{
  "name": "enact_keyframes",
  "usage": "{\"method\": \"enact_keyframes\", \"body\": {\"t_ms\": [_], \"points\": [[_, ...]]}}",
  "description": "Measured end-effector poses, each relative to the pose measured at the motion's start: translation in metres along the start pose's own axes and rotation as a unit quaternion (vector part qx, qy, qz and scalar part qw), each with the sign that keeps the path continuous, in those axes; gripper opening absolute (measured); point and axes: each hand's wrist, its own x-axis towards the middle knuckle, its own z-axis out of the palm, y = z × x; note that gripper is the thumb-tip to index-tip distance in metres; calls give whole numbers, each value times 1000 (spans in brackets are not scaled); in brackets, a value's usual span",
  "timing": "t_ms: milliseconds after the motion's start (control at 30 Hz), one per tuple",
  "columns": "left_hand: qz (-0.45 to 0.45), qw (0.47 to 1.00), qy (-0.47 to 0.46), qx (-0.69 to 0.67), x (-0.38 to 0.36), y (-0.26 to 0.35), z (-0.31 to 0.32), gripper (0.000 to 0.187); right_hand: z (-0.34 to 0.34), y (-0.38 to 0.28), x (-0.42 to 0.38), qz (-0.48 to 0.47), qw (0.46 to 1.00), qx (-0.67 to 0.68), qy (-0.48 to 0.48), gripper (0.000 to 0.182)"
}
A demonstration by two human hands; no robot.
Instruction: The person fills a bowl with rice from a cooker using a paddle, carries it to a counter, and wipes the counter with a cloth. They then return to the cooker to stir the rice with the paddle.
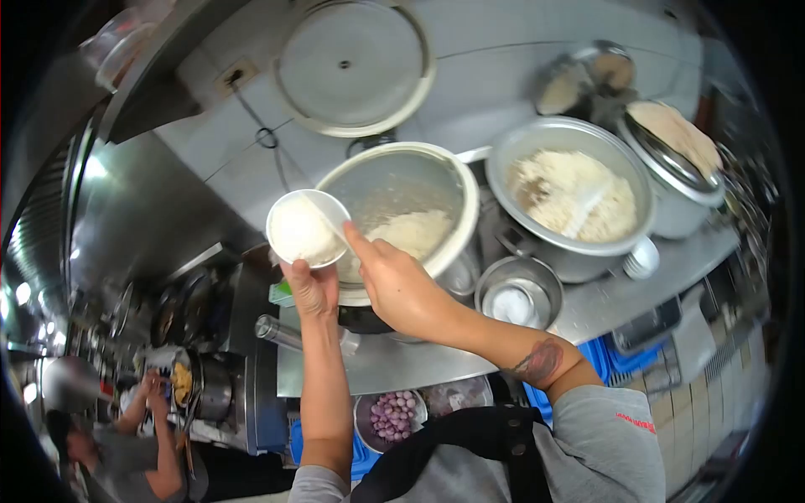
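My left hand (313, 289) is closed around a small white bowl (334, 205) from below, over the left edge of a big rice cooker. White rice (302, 230) nearly fills the bowl. In my right hand (398, 285) is a pale rice paddle (329, 220), its index finger stretched along the handle; the blade lies over the rice at the bowl's right side. Most of the paddle's grip is hidden by the fingers. Beneath both hands, the rice cooker (466, 184) stands uncovered, with cooked rice (415, 230) low inside it.
A metal pot (501, 172) of rice with a white paddle (587, 208) stands to the right. Near it are a steel bowl (549, 285) and a lidded pot (671, 201). The cooker's raised lid (348, 71) is behind. Shallots (392, 415) sit below the counter. A co-worker (126, 461) works at left.
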Motion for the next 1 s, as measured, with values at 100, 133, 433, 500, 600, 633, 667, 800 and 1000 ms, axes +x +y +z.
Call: {"method": "enact_keyframes", "body": {"t_ms": [100, 133, 433, 500, 600, 633, 667, 800, 1000], "points": [[-68, 996, -27, -47, -34, -10, 21, 96, -38, -24, -41, 40, 997, -56, -16, 55], [-98, 992, -26, -72, -48, -15, 29, 96, -57, -34, -57, 39, 998, -43, -11, 55], [-438, 841, -142, -284, -219, -89, 140, 88, -138, -96, -262, 323, 882, 32, 341, 26], [-508, 777, -239, -286, -264, -109, 153, 86, -137, -101, -310, 330, 833, 142, 420, 27], [-629, 681, -225, -301, -338, -117, 188, 88, -144, -130, -394, 302, 814, 184, 461, 29], [-633, 671, -267, -277, -366, -118, 204, 92, -145, -145, -424, 290, 797, 194, 493, 30], [-653, 609, -346, -289, -396, -117, 219, 97, -143, -160, -456, 281, 780, 179, 530, 32], [-703, 453, -487, -251, -529, -74, 287, 117, -128, -202, -593, 204, 695, 211, 657, 31], [-728, 261, -599, -210, -720, -23, 351, 125, -108, -317, -799, 132, 485, 57, 863, 32]]}}
